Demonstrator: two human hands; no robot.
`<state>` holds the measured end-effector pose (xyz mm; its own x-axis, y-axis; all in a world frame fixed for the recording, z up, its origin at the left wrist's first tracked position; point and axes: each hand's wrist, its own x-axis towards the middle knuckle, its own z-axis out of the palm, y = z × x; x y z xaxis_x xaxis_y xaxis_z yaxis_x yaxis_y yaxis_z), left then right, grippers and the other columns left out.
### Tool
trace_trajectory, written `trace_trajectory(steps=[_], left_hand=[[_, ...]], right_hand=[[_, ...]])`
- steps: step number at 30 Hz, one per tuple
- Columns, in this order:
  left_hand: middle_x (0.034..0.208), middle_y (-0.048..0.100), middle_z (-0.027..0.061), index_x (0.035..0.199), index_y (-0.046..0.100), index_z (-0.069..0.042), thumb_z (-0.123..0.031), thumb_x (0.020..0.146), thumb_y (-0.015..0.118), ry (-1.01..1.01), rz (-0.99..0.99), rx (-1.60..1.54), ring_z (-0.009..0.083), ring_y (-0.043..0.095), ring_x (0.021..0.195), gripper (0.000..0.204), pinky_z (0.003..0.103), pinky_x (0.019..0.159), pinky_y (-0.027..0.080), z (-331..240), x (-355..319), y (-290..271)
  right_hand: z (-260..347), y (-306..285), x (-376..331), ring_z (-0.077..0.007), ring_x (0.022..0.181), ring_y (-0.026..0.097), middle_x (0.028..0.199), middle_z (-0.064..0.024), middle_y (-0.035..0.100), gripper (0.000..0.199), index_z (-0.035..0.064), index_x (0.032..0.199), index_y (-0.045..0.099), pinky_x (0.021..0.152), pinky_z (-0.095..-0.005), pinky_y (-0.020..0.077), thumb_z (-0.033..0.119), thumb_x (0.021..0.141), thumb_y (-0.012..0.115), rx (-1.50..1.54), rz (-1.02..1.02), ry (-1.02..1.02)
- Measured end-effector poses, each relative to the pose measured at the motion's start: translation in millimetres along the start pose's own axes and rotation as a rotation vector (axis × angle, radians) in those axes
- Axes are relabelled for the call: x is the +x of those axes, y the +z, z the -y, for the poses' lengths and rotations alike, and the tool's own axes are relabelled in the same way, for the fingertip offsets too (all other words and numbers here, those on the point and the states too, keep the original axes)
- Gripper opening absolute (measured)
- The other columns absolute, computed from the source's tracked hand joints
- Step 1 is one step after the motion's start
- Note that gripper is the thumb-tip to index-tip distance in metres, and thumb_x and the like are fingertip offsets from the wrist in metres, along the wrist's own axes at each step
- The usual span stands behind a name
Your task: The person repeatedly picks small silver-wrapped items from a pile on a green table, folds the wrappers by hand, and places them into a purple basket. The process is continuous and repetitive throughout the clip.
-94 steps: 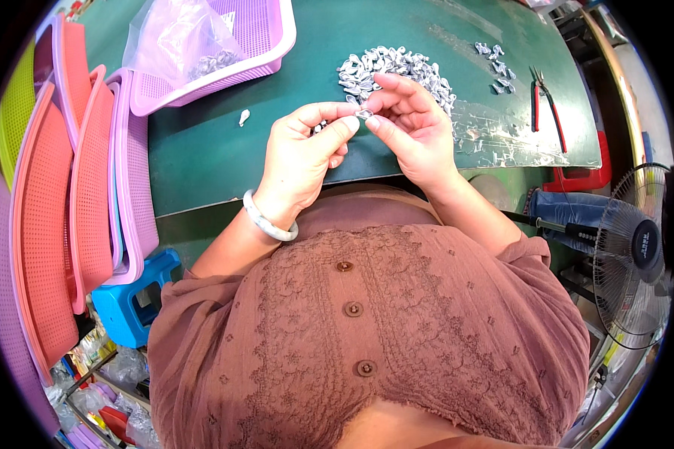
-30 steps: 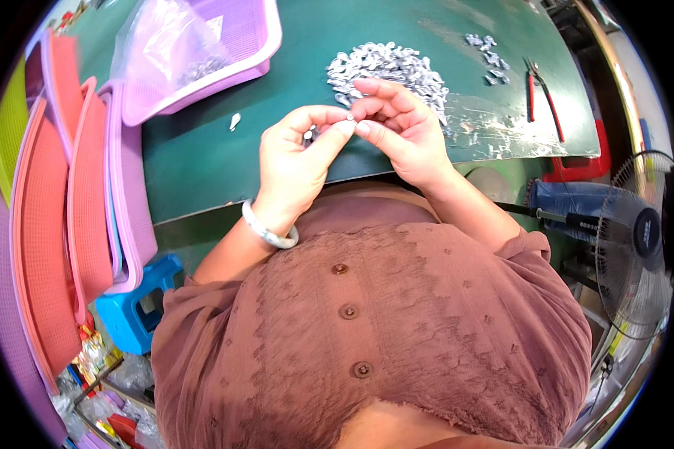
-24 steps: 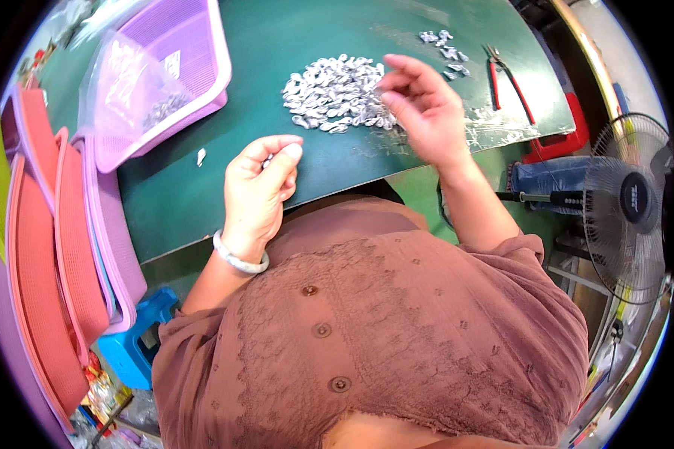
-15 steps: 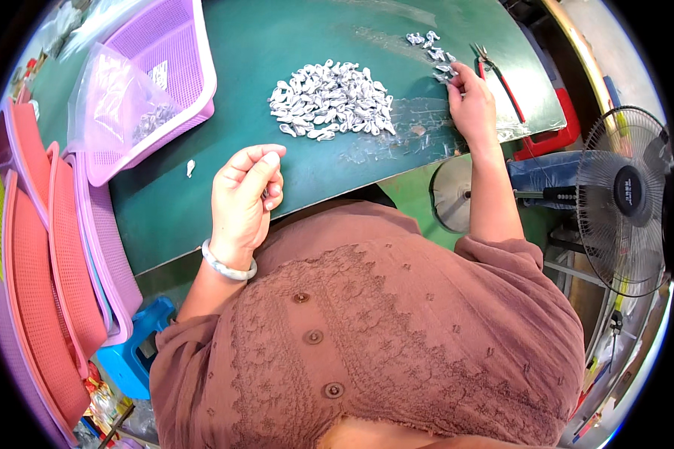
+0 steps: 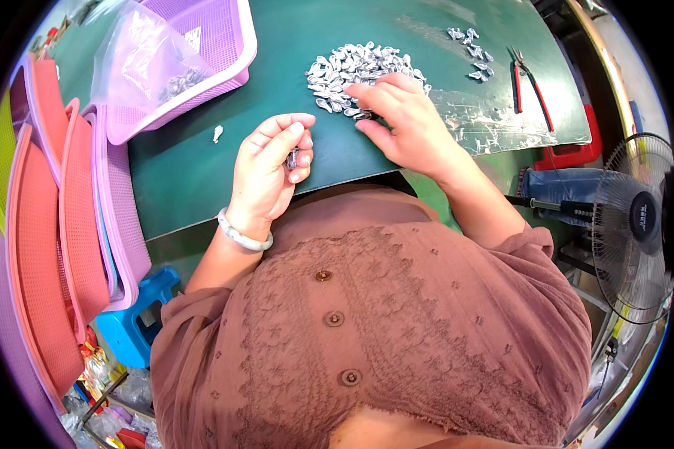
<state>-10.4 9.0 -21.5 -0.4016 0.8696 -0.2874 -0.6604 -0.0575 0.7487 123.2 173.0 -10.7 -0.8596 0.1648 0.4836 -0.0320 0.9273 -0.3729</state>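
Basket (image 5: 221,37) left, pliers (image 5: 517,90) right (pile (image 5: 337,78) between)

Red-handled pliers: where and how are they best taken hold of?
Best, I'd judge, around both red handles, with the right hand coming from the near side of the green table: the pliers lie flat, tips pointing away, handles splayed toward that side.

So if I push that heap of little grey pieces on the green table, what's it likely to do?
The heap would probably spread rather than slide as one block, since its pieces look loose and overlapping. Single pieces likely won't roll far, as their shapes look uneven rather than round. Each is probably light, being small beside the right hand.
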Motion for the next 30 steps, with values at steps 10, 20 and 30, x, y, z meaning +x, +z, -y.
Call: trace_trajectory(steps=[10,20,30], left_hand=[[0.071,0.054,0.0012,0.093,0.058,-0.001,-0.014,0.087,0.054,-0.047,-0.024,0.129,0.0057,0.045,0.053,0.015,0.017,0.043,0.034,-2.1,0.7,8.6],[0.067,0.052,-0.0008,0.092,0.060,-0.003,-0.015,0.085,0.057,-0.078,0.044,0.130,0.0043,0.044,0.053,0.013,0.015,0.043,0.032,-3.0,2.0,3.9],[0.070,0.052,-0.0006,0.099,0.059,-0.002,-0.011,0.085,0.058,0.029,-0.021,0.176,0.0041,0.044,0.057,0.017,0.015,0.044,0.032,3.7,-2.0,10.7]], right_hand=[[10.1,10.8,9.0,-0.0231,0.086,0.052,0.081,-0.0035,0.058,0.040,0.0067,0.108,0.055,0.078,-0.0348,0.0417,0.000,0.069,0.062,0.098,-0.005,0.015],[21.1,23.5,12.6,-0.0163,0.077,0.057,0.083,-0.0056,0.059,0.047,0.0073,0.115,0.052,0.071,-0.0273,0.0466,-0.003,0.071,0.064,0.562,-0.200,0.137],[27.5,33.7,3.6,-0.0117,0.076,0.058,0.083,-0.0050,0.062,0.045,0.0038,0.116,0.050,0.075,-0.0256,0.0462,-0.003,0.074,0.063,0.841,-0.248,0.227]])
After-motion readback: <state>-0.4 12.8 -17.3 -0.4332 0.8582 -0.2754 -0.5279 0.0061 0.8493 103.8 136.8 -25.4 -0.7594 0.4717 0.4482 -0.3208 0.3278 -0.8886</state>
